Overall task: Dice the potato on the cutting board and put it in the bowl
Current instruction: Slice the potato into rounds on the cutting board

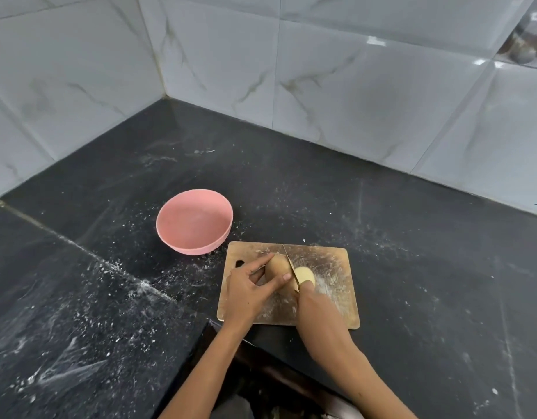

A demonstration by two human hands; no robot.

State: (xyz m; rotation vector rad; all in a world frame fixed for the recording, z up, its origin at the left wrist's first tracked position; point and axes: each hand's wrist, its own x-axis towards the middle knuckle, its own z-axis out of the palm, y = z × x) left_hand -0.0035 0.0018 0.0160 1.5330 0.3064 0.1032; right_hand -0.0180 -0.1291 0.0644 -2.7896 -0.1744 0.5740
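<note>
Left hand [246,290] pins the potato [278,267]; right hand [314,306] grips the knife [291,265], apparently mid-cut, a cut piece [305,275] just beyond it.

Brown potato [278,267] on board [330,267], cut end [305,275], empty pink bowl [194,222]

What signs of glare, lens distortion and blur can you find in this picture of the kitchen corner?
Head view: bright glare patches sit on the glossy marbled wall tiles at upper right; the wide-angle lens bends the tile seams and the edges of the black stone counter; the pink round bowl and the scratched wooden cutting board look fairly sharp, while the forearms at the bottom edge are softer.
</note>
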